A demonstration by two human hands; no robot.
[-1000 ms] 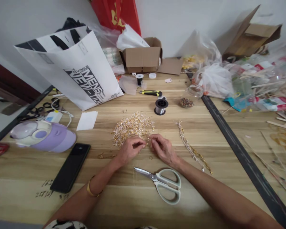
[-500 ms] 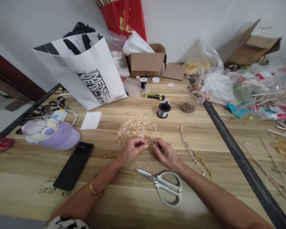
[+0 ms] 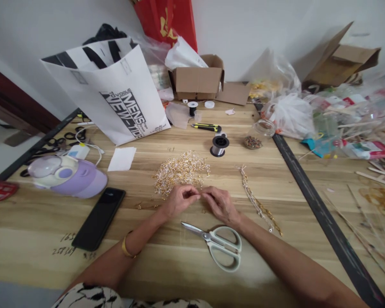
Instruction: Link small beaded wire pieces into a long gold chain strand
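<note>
On the surface [image 3: 154, 269], beyond the scissors [image 3: 208, 236], lies a pile of gold and silver pieces [image 3: 181, 170], which I expect to be light and slippery; to the right of the scissors, the linked chains [image 3: 254, 197] look limp, best lifted by one end. Just beyond the scissors, the left hand [image 3: 179, 200] and the right hand [image 3: 221, 205] each pinch what seems a tiny piece, hardly visible, best taken by its edges.

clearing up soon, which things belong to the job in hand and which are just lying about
Likely in use:
heap of small gold and silvery pieces, by the left hand
gold and silvery chains, perhaps
pale-green-handled metal scissors, perhaps

Likely lying about:
black rectangular phone
lilac and cream bottle
white bag with black print
</note>
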